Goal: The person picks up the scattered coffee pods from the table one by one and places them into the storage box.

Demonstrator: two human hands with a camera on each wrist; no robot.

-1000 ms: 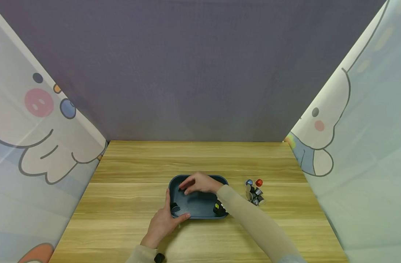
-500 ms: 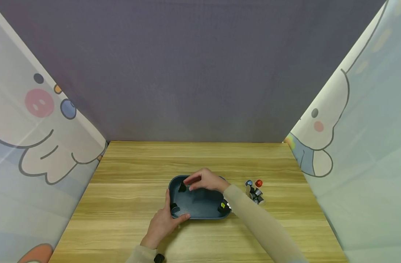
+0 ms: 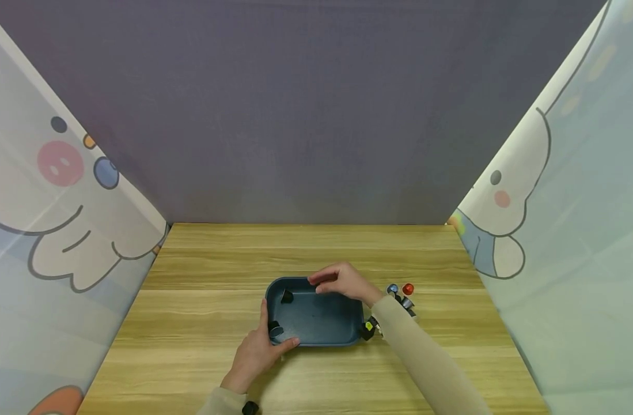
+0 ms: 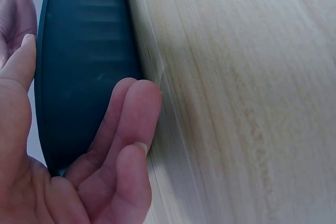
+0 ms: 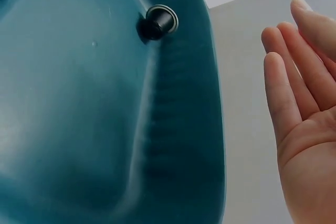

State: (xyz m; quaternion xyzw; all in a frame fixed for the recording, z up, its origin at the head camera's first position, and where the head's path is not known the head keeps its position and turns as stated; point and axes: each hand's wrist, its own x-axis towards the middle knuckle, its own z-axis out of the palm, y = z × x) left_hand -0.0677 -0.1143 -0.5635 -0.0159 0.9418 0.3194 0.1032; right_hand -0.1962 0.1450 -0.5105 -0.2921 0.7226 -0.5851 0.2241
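Note:
My left hand (image 3: 258,353) holds the near left corner of the dark blue tray (image 3: 360,311), index finger along the left side and thumb on the front rim. In the left wrist view its fingers (image 4: 139,111) lie against the tray's outer wall. Two dark coffee capsules sit inside: one black capsule (image 3: 287,296) toward the far left, another capsule (image 3: 276,329) near the left hand. Over the tray's back right part hovers my right hand (image 3: 344,282), fingers loosely extended and holding nothing. The right wrist view shows its spread fingers (image 5: 283,93) beyond the rim, and a black capsule (image 5: 161,20) against the tray wall.
Right of the tray lies a small group of coffee capsules, including a blue capsule (image 3: 392,288), a red capsule (image 3: 408,289) and a silver capsule (image 3: 407,303). The right forearm partly covers them. A grey partition (image 3: 311,144) rises behind the wooden table (image 3: 218,253).
The right hand has let go of the black capsule at the tray's far left and moved up and to the right. The left hand stays at the tray's corner.

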